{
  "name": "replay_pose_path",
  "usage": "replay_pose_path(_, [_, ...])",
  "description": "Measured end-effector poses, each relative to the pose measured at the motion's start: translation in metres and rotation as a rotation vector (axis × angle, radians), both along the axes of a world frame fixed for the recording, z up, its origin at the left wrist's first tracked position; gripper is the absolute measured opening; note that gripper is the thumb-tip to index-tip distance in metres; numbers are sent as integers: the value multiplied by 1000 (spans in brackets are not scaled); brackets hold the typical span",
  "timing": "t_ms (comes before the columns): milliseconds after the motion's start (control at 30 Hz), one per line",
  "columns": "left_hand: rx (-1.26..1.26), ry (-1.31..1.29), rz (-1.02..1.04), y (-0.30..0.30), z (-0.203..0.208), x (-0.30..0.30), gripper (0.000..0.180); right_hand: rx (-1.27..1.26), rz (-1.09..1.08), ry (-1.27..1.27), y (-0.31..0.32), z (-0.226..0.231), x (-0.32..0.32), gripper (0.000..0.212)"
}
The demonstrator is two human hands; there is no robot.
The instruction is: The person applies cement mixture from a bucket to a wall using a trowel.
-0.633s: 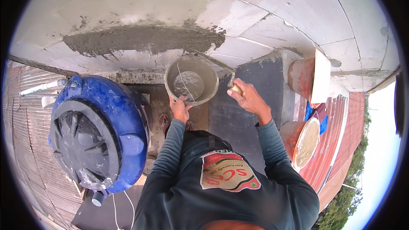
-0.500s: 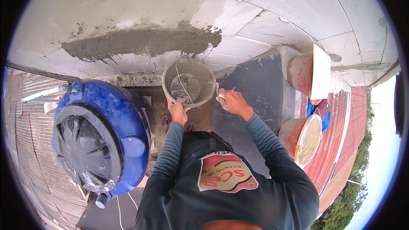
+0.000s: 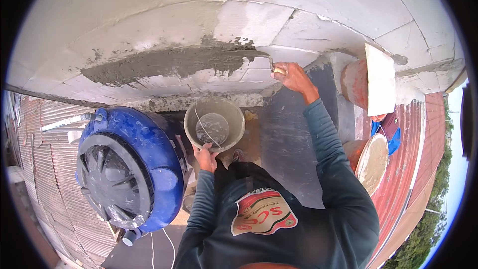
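Observation:
My left hand is closed on the near rim of a grey bucket. A little wet mortar coats the bucket's bottom, and its thin wire handle hangs across the opening. My right hand grips the wooden handle of a trowel. The trowel's thin blade lies against the wall, at the right end of a dark strip of wet mortar. Around that strip the block wall is pale, with joints showing between the blocks.
A big blue tank with a black lid stands at my left, beside corrugated roofing. To my right are a reddish bucket with a white board against it, and another bucket full of mortar. A dark sheet lies between.
My right hand has lifted the trowel from the bucket's rim up to the wall. The bucket, in my left hand, is now lower and farther from the mortar strip.

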State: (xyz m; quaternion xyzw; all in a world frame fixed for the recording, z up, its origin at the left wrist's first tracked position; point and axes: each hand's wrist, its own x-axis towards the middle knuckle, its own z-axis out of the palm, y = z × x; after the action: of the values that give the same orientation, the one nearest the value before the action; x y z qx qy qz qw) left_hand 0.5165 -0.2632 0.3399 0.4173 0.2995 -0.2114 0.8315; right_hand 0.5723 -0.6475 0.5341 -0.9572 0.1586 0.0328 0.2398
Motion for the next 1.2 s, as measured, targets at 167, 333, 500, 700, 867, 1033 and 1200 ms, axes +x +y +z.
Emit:
replay_pose_path(167, [40,-10,-35,-3,-10,-3,67,127,-81,-43,-19,42,-9,55])
replay_pose_path(333, [51,-1,-65,-35,-8,9,64,19,-78,-214,-8,43,-33,52])
replay_pose_path(500, [-13,-24,-63,-56,-10,26,69,27,17,-290,40,10,-37,45])
replay_pose_path(700, [-21,-35,-81,-57,8,27,67,178,6,-514,82,-111,10,43])
replay_pose_path(867, [69,-28,-75,-40,9,18,66,454,-123,-577,82,-111,5,41])
replay_pose_path(1033, [67,-22,-83,-31,1,13,67,375,-186,-626,59,-94,-12,39])
replay_pose_path(1200, [91,-11,-90,-44,9,13,67,223,-158,-644,30,-78,-24,35])
